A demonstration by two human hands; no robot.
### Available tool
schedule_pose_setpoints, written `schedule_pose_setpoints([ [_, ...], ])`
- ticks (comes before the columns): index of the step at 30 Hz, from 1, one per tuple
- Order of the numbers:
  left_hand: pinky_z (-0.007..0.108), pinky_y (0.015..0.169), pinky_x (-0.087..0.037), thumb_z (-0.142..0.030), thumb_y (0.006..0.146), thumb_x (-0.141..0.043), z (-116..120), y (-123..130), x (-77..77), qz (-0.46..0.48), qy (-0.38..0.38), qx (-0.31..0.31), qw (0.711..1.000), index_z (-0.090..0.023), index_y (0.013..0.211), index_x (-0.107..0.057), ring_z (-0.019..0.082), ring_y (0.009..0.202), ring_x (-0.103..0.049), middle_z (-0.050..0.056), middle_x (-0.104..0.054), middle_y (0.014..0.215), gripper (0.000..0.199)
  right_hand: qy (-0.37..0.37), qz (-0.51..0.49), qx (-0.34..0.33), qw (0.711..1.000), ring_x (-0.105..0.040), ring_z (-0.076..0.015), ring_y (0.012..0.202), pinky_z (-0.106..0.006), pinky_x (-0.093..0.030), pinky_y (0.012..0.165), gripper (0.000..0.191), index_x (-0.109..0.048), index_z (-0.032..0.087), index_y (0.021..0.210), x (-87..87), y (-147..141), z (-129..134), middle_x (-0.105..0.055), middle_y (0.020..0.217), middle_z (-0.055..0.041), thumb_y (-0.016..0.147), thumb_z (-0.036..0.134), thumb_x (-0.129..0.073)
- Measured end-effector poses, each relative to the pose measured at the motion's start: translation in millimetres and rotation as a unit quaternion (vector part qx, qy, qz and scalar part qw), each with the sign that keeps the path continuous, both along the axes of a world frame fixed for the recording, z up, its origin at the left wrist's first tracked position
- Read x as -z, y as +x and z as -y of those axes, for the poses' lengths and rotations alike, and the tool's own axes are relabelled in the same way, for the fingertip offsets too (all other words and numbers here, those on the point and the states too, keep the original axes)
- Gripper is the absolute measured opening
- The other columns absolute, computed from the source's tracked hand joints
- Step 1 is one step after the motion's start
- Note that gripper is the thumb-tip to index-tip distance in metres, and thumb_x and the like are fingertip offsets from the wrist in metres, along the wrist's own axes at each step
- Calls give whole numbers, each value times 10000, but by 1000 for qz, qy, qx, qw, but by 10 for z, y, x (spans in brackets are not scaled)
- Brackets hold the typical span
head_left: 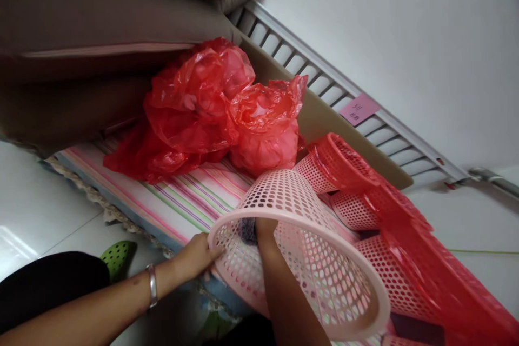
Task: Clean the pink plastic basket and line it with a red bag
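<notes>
Ok; L hand (197, 255) gripping basket (312, 224); R hand (266, 225) inside

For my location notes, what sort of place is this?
Probably a room in a home: there are a white radiator, a striped cover and a green clog.

striped cloth (190, 194), red bags (194, 108), pink baskets (359, 211) atop

Pale pink basket (320, 267) — striped cloth (190, 197)
</notes>
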State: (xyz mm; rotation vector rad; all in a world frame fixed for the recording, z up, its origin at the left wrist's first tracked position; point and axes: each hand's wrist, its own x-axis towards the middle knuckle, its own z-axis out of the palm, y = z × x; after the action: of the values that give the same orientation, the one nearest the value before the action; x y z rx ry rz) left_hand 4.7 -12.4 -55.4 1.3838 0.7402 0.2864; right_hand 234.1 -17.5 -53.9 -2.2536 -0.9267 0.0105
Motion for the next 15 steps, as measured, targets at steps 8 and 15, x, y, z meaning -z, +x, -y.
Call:
schedule_pose_setpoints([
  [8,289,435,-498,-520,795,-381,45,77,92,5,-1,-14,1000,-172,600,-539,178,405,-586,15,-569,436,429,-81,31,-37,996,-613,-240,843,-332,-420,769,339,-627,193,879,29,-603,595,-661,882,-92,881,319,-312],
  [15,258,525,-446,-398,810,-425,65,17,-94,5,118,-23,993,-173,686,-602,189,537,-615,11,-615,511,311,-132,51,-79,987,-610,-247,859,-324,-429,755,271,-623,216,960,68,-897,1029,-653,906,-76,835,338,-417],
])
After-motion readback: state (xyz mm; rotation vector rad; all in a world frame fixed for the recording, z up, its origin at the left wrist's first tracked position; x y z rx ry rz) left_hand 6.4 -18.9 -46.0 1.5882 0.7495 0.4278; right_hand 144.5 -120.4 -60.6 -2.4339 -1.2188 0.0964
